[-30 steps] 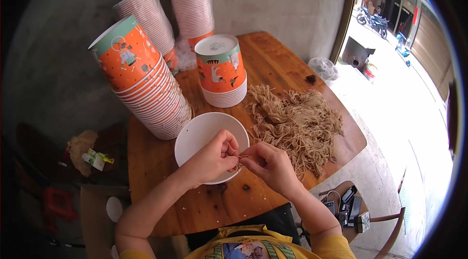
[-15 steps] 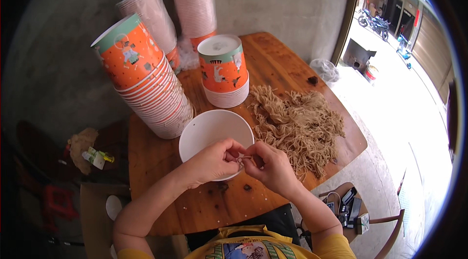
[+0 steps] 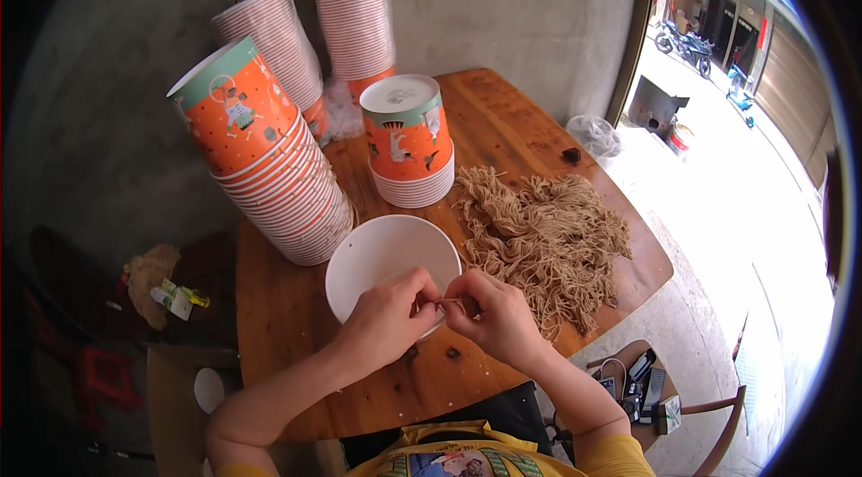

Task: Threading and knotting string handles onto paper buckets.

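A white paper bucket point(image 3: 382, 253) stands mouth up at the front of the wooden table. Over its near right rim, my left hand point(image 3: 388, 317) and my right hand point(image 3: 492, 315) meet, thumbs and forefingers pinched. A short bit of pale string point(image 3: 449, 301) shows stretched between the fingertips. Whether it passes through the bucket's wall is hidden by my fingers. Right of the bucket lies a loose heap of tan strings point(image 3: 548, 248). Behind it stands a short upside-down stack of orange and green printed buckets point(image 3: 409, 140).
A tall leaning stack of printed buckets point(image 3: 269, 163) rises at the left. Two plastic-wrapped bucket stacks point(image 3: 355, 19) stand by the wall. A small dark lump point(image 3: 571, 156) sits near the table's right edge. A chair with electronic gear point(image 3: 642, 387) is at the lower right.
My fingertips have drawn closer together, and the loop of string seen between them now shows as a short taut length. The whole view has shifted slightly.
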Tool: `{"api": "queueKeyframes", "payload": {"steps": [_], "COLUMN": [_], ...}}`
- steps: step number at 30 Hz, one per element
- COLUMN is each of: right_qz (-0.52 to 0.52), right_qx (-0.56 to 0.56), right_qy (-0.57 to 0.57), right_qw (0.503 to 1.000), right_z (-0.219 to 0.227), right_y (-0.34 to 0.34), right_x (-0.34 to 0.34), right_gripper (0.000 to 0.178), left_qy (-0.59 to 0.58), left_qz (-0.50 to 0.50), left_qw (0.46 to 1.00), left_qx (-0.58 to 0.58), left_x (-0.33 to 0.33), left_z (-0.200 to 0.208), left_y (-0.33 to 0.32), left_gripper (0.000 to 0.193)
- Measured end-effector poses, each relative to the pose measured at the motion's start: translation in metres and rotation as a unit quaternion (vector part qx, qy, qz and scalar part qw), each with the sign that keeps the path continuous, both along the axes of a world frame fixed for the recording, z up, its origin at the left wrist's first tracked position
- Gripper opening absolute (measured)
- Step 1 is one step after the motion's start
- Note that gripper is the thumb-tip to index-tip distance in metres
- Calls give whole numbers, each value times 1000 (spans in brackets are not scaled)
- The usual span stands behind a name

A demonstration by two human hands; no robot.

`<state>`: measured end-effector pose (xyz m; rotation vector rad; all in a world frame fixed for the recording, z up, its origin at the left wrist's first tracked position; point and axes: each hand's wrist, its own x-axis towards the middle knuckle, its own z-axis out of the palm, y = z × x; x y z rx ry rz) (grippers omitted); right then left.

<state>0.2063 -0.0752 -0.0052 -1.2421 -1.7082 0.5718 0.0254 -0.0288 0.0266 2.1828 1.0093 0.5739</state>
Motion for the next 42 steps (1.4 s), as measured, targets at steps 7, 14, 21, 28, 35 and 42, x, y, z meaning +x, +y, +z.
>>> {"api": "queueKeyframes", "payload": {"steps": [7,14,21,28,35,42], "right_qz": [8,-31,-56,-41,21,-57], "right_qx": [16,56,-8,-41,-146,88], "right_qy": [1,9,101,160,375,127], "right_qw": [1000,998,993,985,915,986], "right_z": [-4,-15,-23,-26,-33,-20], "right_y": [-1,-9,-14,-14,-13,-19], "right_x": [0,-5,-8,-10,-10,-1], "right_gripper": [14,13,13,12,9,19], "left_qy": [-110,-201,-222,-210,-218,-224], "left_qz": [37,22,2,-1,0,26], "left_qw": [982,942,927,923,915,912], "left_qx": [-149,-270,-302,-323,-340,-342], "left_x": [-4,2,8,6,6,7], "left_z": [-13,-12,-4,-3,-3,-4], "left_y": [1,4,3,4,5,5], "left_gripper": [12,13,23,23,21,22]}}
